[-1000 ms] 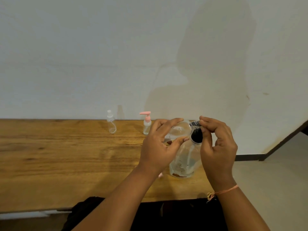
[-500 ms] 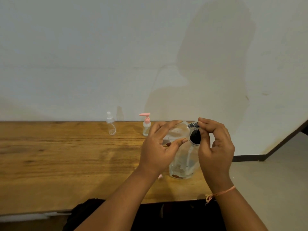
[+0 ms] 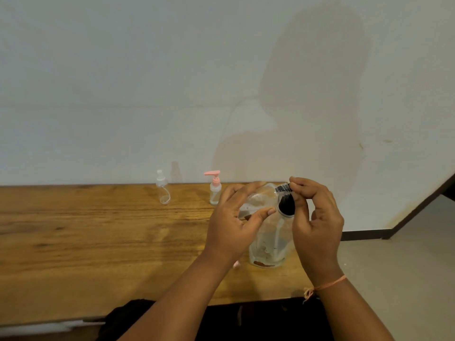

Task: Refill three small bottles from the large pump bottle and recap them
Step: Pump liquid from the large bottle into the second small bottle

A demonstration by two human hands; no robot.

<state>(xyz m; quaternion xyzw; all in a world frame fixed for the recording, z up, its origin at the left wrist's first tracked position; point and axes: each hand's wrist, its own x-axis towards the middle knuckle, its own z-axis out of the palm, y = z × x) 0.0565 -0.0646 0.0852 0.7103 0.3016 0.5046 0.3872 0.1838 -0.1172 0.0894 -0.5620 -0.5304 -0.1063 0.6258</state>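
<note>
A large clear pump bottle [image 3: 268, 244] stands near the table's front right, with a little liquid at its bottom and a black pump top [image 3: 285, 204]. My left hand [image 3: 234, 225] holds a small clear bottle [image 3: 262, 196] tilted on its side, its mouth against the pump's black ribbed spout [image 3: 283, 188]. My right hand [image 3: 317, 222] pinches that spout between thumb and fingertips. Two more small bottles stand by the wall: a clear one with a white cap [image 3: 163, 191] and one with a pink pump [image 3: 215, 189].
The wooden table [image 3: 86, 237] runs along a white wall and ends just right of the large bottle, with bare floor [image 3: 406, 267] beyond. A small pink piece [image 3: 236, 265] lies on the table under my left wrist. Dark cloth lies below the front edge.
Both hands keep their hold at the pump top of the large bottle. They have shifted only slightly; nothing was let go or picked up.
</note>
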